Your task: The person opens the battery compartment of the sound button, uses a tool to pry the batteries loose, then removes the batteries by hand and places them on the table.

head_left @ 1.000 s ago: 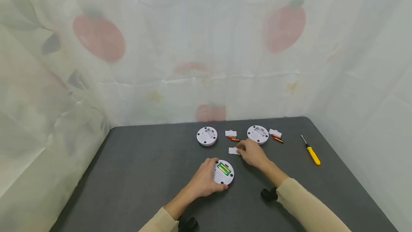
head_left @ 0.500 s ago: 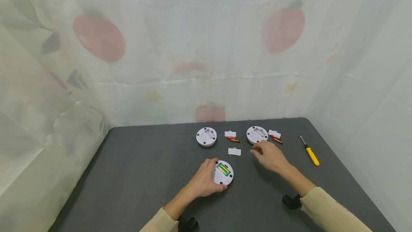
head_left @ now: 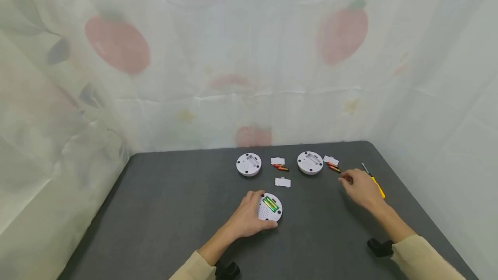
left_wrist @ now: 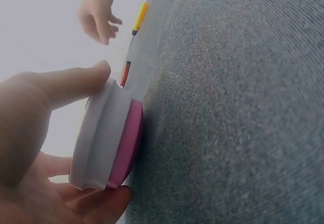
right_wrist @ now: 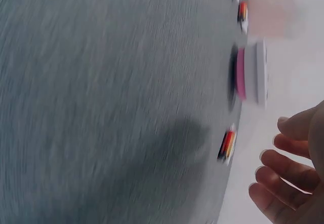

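Note:
My left hand (head_left: 245,216) grips a round white device (head_left: 268,213) by its sides, thumb near me and fingers at the far rim. Its underside faces up and holds green batteries (head_left: 270,204) in the bay. From the left wrist view, the device (left_wrist: 101,135) shows a pink base. My right hand (head_left: 362,188) hovers over the table just left of a yellow-handled screwdriver (head_left: 378,188), which it partly covers. Its fingers (right_wrist: 283,168) are loosely bent with nothing between them. A white battery cover (head_left: 282,182) lies beyond the held device.
Two more white devices, one at centre (head_left: 249,164) and one to the right (head_left: 310,162), stand near the back edge with open bays. Beside each lie a white cover (head_left: 277,160) and red-black batteries (head_left: 282,168). A patterned curtain (head_left: 249,55) hangs behind the table (head_left: 175,211).
My right hand has let go of the white battery cover and moved right, past the right-hand device, to the screwdriver. The left hand keeps its grip on the device and stays in place.

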`<state>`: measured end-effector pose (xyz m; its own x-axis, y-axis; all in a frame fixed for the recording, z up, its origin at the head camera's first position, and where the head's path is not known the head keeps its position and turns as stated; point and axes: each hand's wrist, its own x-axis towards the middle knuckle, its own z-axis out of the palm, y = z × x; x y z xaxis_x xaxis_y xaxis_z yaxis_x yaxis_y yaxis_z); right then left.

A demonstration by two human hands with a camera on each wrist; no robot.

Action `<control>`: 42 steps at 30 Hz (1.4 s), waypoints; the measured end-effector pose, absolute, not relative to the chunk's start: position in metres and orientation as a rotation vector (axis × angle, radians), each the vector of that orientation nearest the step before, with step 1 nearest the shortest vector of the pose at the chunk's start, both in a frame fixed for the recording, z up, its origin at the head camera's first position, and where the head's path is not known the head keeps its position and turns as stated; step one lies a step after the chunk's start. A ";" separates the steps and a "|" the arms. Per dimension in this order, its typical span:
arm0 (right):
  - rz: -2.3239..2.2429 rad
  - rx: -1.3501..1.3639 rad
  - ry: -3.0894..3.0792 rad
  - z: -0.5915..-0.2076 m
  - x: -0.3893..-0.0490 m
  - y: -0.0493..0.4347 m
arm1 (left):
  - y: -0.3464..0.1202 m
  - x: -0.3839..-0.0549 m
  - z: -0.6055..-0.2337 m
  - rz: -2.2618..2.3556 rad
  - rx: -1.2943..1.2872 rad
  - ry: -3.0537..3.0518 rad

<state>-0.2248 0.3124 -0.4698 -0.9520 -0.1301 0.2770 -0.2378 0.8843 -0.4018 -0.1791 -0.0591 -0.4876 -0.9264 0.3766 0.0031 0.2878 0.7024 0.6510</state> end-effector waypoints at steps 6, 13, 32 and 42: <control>0.637 0.166 -2.790 -0.472 -0.225 0.340 | -0.059 -0.179 -0.488 1.038 0.542 2.762; 0.635 -0.003 -2.829 -0.478 -0.230 0.376 | -0.059 -0.180 -0.488 1.044 0.538 2.761; 0.695 -0.254 -2.977 -0.493 -0.232 0.400 | -0.058 -0.181 -0.489 1.009 0.544 2.773; 0.784 -0.248 -2.841 -0.495 -0.225 0.399 | -0.058 -0.181 -0.489 1.041 0.551 2.774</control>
<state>-0.2252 0.3987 -0.4951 -0.9692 0.2083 0.1317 0.1113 0.8469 -0.5200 -0.1807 -0.0583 -0.4886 -0.9253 0.3791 0.0089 0.2913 0.6956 0.6567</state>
